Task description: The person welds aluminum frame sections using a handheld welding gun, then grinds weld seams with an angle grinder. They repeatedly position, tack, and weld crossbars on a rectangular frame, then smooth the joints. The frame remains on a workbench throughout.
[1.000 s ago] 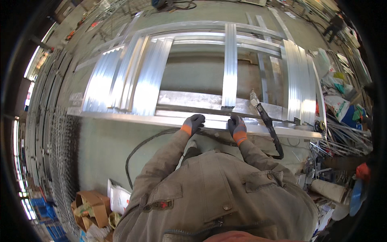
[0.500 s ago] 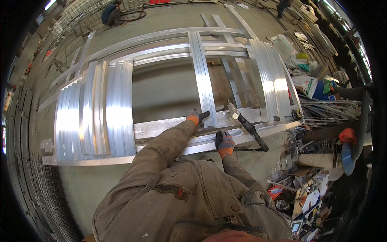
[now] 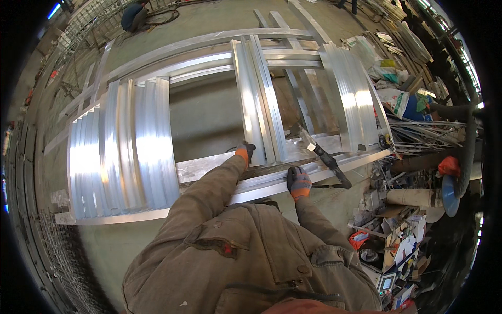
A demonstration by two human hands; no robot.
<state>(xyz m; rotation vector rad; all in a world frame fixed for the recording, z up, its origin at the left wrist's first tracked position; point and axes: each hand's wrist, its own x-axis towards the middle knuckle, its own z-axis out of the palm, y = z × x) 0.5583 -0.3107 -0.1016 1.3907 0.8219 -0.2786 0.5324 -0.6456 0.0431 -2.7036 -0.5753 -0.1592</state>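
A long aluminium frame (image 3: 119, 216) lies in front of me, with ribbed aluminium profiles set across it. My left hand (image 3: 246, 153), in a grey and orange glove, is closed at the near end of an aluminium profile (image 3: 248, 104). That profile leans beside another narrow profile (image 3: 270, 99), a dark gap between them. At the near rail (image 3: 272, 187) of the frame is my right hand (image 3: 299, 182), gloved and with curled fingers; what it grips is hidden. Just right of it lies a welding torch (image 3: 330, 163) with a black-wrapped handle and cable.
Ribbed profiles (image 3: 154, 141) cover the frame's left end, and more profiles (image 3: 351, 99) its right end. Sacks (image 3: 392, 102), metal rods (image 3: 423, 131) and a cluttered bench (image 3: 400, 251) stand to the right. A person (image 3: 134, 17) crouches at the far left.
My left hand has moved left, and the profile at it has parted from its neighbour and tilted. My right hand has shifted slightly right along the near rail. The view has shifted a little.
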